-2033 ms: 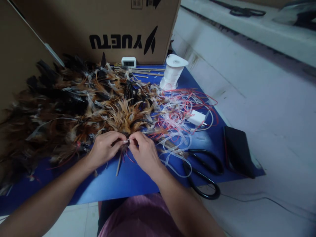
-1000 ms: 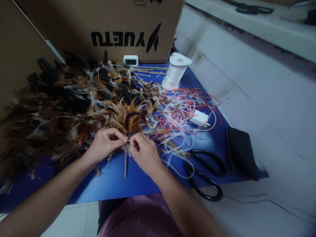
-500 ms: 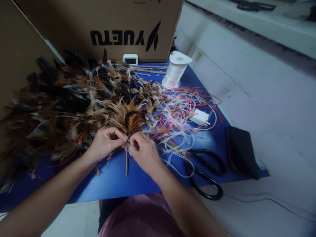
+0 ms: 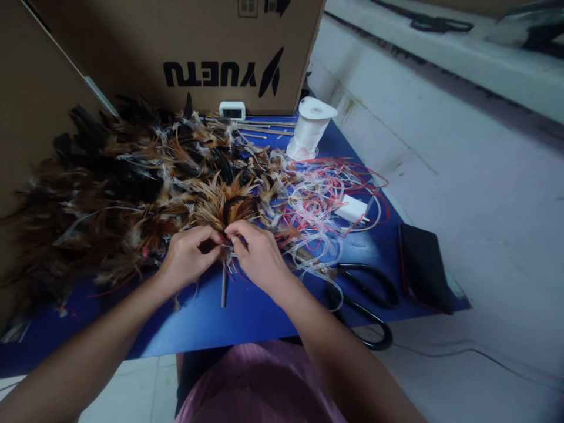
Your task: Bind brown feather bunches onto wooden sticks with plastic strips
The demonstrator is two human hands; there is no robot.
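Note:
A fan of golden-brown feathers is bound around a thin stick, whose lower end points toward me. My left hand is closed in a pinch at the base of these feathers, on a bit of white string. Right beside it, my right hand also pinches with thumb and forefinger at the binding; what lies between those fingertips is too small to make out. Loose brown and black feathers are heaped to the left of and behind the bundle.
Tangled red and white strings lie right of my hands, near large black-handled scissors. Behind stand a spool of white ribbon, a white digital display and a cardboard box. A white charger and black phone are right.
My right hand's fingertips have moved up slightly to the feather base, while my left hand stays at the binding. The whole view has shifted a little.

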